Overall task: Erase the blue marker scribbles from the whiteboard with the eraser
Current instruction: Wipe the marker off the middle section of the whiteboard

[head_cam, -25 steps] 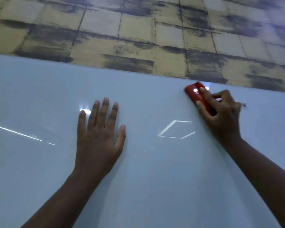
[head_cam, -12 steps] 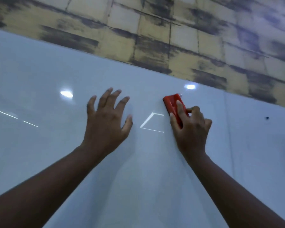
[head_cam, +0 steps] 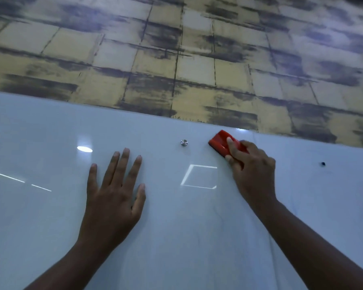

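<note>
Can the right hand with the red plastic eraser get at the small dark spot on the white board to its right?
Probably yes. The right hand grips the red plastic eraser against the white board, and only bare board lies between it and the small dark spot.

Left hand (head_cam: 113, 191) flat with fingers spread, right hand (head_cam: 252, 168) curled in a grip, both forearms extended

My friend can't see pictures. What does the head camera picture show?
A right hand grips a red eraser against a whiteboard near its top edge. The left hand rests flat on the board.
</note>
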A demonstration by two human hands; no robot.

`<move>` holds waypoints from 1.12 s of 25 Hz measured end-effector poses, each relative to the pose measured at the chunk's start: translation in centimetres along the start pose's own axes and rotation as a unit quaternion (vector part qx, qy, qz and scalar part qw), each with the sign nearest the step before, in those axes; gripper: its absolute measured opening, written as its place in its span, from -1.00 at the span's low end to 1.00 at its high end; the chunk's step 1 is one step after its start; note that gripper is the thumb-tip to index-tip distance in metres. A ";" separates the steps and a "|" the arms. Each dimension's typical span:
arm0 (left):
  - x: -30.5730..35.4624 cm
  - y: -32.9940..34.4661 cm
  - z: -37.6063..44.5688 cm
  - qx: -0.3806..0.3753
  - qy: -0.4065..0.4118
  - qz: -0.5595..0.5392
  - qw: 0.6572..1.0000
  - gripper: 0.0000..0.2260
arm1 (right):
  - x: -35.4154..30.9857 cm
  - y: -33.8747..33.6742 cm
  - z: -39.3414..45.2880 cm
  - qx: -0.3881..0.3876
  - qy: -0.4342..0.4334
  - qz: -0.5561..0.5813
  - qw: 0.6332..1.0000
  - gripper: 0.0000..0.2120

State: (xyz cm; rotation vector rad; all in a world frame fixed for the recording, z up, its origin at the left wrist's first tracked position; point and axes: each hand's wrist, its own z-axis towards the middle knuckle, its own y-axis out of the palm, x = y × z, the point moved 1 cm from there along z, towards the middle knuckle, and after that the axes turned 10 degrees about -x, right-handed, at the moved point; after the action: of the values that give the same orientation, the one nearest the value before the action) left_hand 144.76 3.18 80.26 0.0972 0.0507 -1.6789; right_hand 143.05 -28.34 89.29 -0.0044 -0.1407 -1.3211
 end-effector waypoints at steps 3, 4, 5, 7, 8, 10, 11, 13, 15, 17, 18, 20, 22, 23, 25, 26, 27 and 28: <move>-0.1 0.3 -0.1 -0.002 -0.004 -0.013 1.000 -0.40 | -1.3 1.1 2.1 0.019 -0.027 0.007 0.999 -0.55; -0.2 0.3 -0.1 -0.003 -0.006 -0.014 1.000 -0.40 | -2.3 1.7 2.8 0.024 -0.046 0.014 0.999 -0.55; -0.1 0.4 -0.1 -0.004 -0.008 -0.017 1.000 -0.40 | -3.3 2.1 3.6 0.026 -0.065 0.027 0.997 -0.54; -0.1 0.3 -0.2 -0.008 -0.007 -0.020 1.000 -0.40 | -5.1 2.8 5.1 0.024 -0.087 0.049 0.995 -0.54; -0.2 0.2 -0.2 -0.011 -0.006 -0.020 1.000 -0.40 | -5.8 3.1 5.5 0.025 -0.086 0.053 0.995 -0.54; -0.4 0.2 -0.2 -0.013 -0.004 -0.021 1.000 -0.41 | -6.3 3.8 5.4 0.034 -0.080 0.054 0.995 -0.54; -0.5 0.2 -0.2 -0.012 -0.004 -0.022 1.000 -0.41 | -6.2 3.9 5.1 0.034 -0.091 0.054 0.994 -0.55; -0.4 0.3 -0.4 -0.009 -0.006 -0.023 1.000 -0.41 | -5.1 3.6 5.1 0.022 -0.143 0.051 0.988 -0.56; -0.3 0.4 -0.4 -0.008 -0.010 -0.021 1.000 -0.41 | -3.0 2.7 5.6 0.001 -0.180 0.056 0.982 -0.56; -0.2 0.3 -0.4 -0.006 -0.016 -0.023 1.000 -0.41 | -1.2 1.9 5.8 -0.017 -0.189 0.070 0.979 -0.55; -0.2 0.2 -0.4 -0.007 -0.020 -0.023 1.000 -0.41 | -0.7 1.9 5.9 -0.023 -0.181 0.076 0.980 -0.55; 0.0 0.2 -0.5 -0.013 -0.025 -0.018 0.999 -0.41 | -1.5 2.3 6.7 -0.018 -0.157 0.084 0.984 -0.57; 0.0 0.1 -0.5 -0.019 -0.023 -0.018 0.999 -0.41 | -4.2 3.0 7.8 -0.013 -0.166 0.075 0.983 -0.57; 0.0 0.1 -0.5 -0.021 -0.021 -0.022 0.999 -0.41 | -5.7 3.2 8.1 -0.015 -0.186 0.068 0.980 -0.56; -0.2 0.1 -0.6 -0.022 -0.022 -0.030 0.999 -0.41 | -8.3 3.9 8.0 -0.032 -0.232 0.056 0.971 -0.54; -0.2 0.1 -0.6 -0.022 -0.022 -0.031 0.999 -0.41 | -9.0 3.9 8.0 -0.041 -0.247 0.053 0.967 -0.53; -0.2 0.1 -0.5 -0.021 -0.022 -0.031 0.999 -0.41 | -9.1 3.8 8.1 -0.050 -0.254 0.050 0.965 -0.52; -0.2 0.1 -0.6 -0.020 -0.021 -0.033 0.999 -0.41 | -8.7 3.6 8.1 -0.056 -0.254 0.045 0.965 -0.52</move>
State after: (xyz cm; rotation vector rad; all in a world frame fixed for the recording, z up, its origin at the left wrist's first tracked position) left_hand 144.91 3.41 79.71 0.0308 0.0566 -1.7437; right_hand 143.63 -18.37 96.69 -0.4437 -0.4954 -1.2127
